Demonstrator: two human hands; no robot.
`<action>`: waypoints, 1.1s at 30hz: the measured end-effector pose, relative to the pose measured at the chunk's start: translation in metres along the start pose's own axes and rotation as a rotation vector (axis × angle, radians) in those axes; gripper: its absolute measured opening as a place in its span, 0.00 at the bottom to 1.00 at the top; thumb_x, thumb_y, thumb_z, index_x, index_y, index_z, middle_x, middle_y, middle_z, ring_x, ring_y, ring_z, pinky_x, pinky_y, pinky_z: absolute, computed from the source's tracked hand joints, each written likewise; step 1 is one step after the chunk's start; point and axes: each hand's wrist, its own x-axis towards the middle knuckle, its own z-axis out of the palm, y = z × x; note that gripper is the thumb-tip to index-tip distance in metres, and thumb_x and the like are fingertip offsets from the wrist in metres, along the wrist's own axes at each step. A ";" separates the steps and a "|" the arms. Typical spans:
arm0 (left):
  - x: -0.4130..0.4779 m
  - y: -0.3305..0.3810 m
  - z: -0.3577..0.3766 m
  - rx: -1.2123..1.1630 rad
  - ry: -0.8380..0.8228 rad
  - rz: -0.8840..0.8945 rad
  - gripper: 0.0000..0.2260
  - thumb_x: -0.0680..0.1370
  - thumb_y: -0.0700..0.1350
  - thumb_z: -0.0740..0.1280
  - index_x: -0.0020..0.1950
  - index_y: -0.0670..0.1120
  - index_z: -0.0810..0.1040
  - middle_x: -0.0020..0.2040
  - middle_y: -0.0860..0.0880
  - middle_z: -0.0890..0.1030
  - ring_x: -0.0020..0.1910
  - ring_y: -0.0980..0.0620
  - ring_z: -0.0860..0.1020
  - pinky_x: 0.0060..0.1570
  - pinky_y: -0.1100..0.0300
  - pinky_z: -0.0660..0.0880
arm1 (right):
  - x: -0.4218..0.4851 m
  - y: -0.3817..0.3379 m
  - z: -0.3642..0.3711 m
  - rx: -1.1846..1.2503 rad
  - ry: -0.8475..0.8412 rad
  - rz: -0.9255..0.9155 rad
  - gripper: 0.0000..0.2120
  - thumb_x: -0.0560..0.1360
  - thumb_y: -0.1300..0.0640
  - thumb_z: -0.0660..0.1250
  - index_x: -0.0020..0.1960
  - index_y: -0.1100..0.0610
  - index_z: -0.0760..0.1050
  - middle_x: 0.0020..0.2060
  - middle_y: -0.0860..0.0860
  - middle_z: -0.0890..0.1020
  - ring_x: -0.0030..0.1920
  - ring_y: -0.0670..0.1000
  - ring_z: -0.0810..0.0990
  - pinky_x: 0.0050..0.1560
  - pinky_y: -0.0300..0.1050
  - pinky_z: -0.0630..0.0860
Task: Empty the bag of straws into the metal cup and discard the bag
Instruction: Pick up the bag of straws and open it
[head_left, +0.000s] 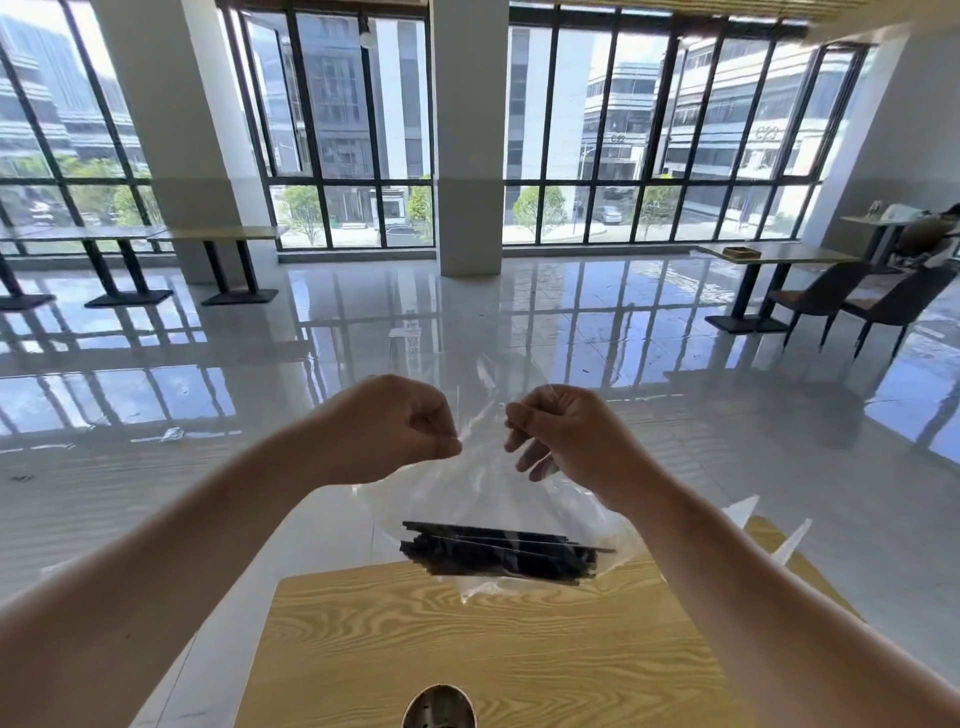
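I hold a clear plastic bag (483, 499) up in the air above the far edge of a wooden table (467, 639). My left hand (400, 428) pinches the bag's top edge on the left side. My right hand (566, 441) pinches the top edge on the right side, a short gap apart. A bundle of black straws (498, 553) lies sideways at the bottom of the hanging bag. The metal cup (440, 707) shows only its rim and top at the bottom edge of the view, on the table near me.
A glossy tiled floor (467, 338) stretches beyond the table. A white pillar (470, 156) stands ahead in front of tall windows. Tables (218, 234) stand at the left, and a table with dark chairs (821, 301) at the right.
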 end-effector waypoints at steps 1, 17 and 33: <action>0.002 0.003 -0.003 -0.123 -0.020 0.006 0.06 0.74 0.49 0.80 0.41 0.56 0.86 0.40 0.59 0.87 0.38 0.62 0.84 0.43 0.63 0.80 | 0.000 0.000 -0.002 0.007 0.014 0.008 0.09 0.83 0.57 0.71 0.44 0.58 0.79 0.35 0.53 0.87 0.30 0.50 0.83 0.29 0.43 0.80; 0.001 0.005 -0.047 -0.683 -0.015 -0.110 0.07 0.76 0.47 0.71 0.46 0.43 0.78 0.56 0.42 0.89 0.49 0.48 0.87 0.51 0.50 0.81 | -0.058 0.091 -0.044 0.096 -0.197 0.431 0.29 0.70 0.39 0.74 0.64 0.55 0.80 0.54 0.49 0.87 0.56 0.49 0.85 0.60 0.51 0.79; -0.020 -0.040 -0.050 -0.749 -0.008 -0.243 0.14 0.71 0.39 0.78 0.55 0.45 0.83 0.54 0.36 0.88 0.49 0.39 0.88 0.52 0.51 0.84 | -0.029 0.047 -0.064 0.595 0.390 0.162 0.02 0.74 0.61 0.74 0.44 0.56 0.85 0.35 0.54 0.85 0.29 0.47 0.82 0.30 0.40 0.81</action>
